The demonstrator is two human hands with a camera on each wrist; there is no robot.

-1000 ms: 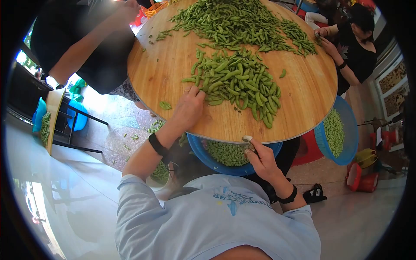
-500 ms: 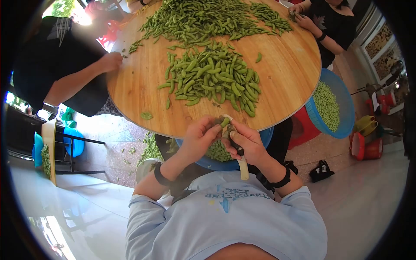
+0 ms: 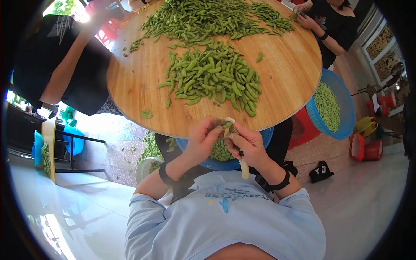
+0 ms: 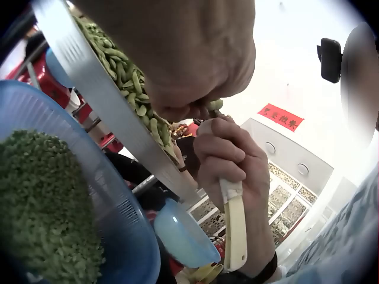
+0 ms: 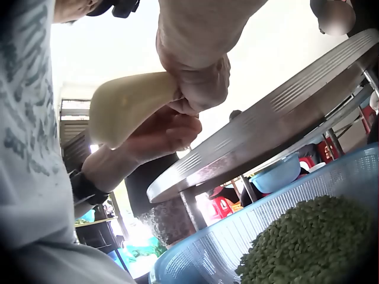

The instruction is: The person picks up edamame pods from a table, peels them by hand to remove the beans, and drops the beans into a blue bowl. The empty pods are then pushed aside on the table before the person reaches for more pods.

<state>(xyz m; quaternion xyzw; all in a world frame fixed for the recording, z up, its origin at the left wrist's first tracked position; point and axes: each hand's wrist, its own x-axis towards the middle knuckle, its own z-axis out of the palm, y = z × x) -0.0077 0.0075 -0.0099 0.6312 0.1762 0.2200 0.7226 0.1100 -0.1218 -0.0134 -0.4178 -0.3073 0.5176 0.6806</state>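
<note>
At the near edge of the round wooden table [image 3: 143, 108], my left hand [image 3: 201, 139] pinches a green pod [image 3: 227, 124] between thumb and fingers. Close against it, my right hand [image 3: 249, 146] grips a tool with a cream handle [image 3: 245, 169], which points down toward my shirt. In the left wrist view the fingers of my right hand [image 4: 228, 157] curl round that handle [image 4: 235, 231]. Below both hands is a blue basket [image 4: 127, 236] of shelled beans [image 4: 44, 213]. A pile of pods [image 3: 212, 78] lies on the table beyond my hands.
A larger pod heap [image 3: 195, 19] covers the table's far side. Another blue basket [image 3: 345, 102] of beans stands at the right, a whitish bucket [image 3: 142, 170] at lower left. One person sits at the left, another at the upper right.
My left hand has come back from the pod pile to my right hand, which has lifted slightly off the table edge. The view has shifted. The person at the left has raised an arm.
</note>
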